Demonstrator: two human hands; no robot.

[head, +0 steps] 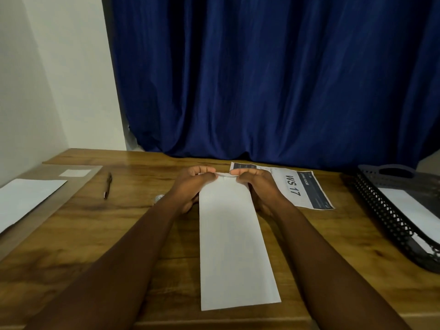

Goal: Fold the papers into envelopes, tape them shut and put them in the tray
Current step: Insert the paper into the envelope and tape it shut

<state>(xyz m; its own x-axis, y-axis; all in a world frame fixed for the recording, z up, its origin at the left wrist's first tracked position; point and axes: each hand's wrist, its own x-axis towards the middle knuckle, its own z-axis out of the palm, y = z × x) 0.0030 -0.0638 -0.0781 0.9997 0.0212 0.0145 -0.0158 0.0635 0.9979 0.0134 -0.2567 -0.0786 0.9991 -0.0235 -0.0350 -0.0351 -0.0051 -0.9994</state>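
I see a long folded paper (234,244) lying flat on the wooden counter (95,234), running from near me toward the far edge. Both hands are at its far end: my left hand (194,184) pinches the far left corner between thumb and fingers, and my right hand (256,184) pinches the far right corner the same way, so each is closed on the paper (the fingertips curl over the edge, and what lies under them is hidden). Just right of the right hand lies a printed sheet (300,189) marked "WS 17", partly tucked under that hand. Far right sits a black mesh tray (381,210) holding something white and flat; I cannot tell whether it is a finished envelope. To the left of the hands a pen (107,185) lies on the counter, well apart from the paper. Further left, a white sheet (26,198) rests on a lower grey surface. A small pale object peeks out beside the left forearm; I cannot tell what it is. A blue curtain (262,79) hangs behind the counter.
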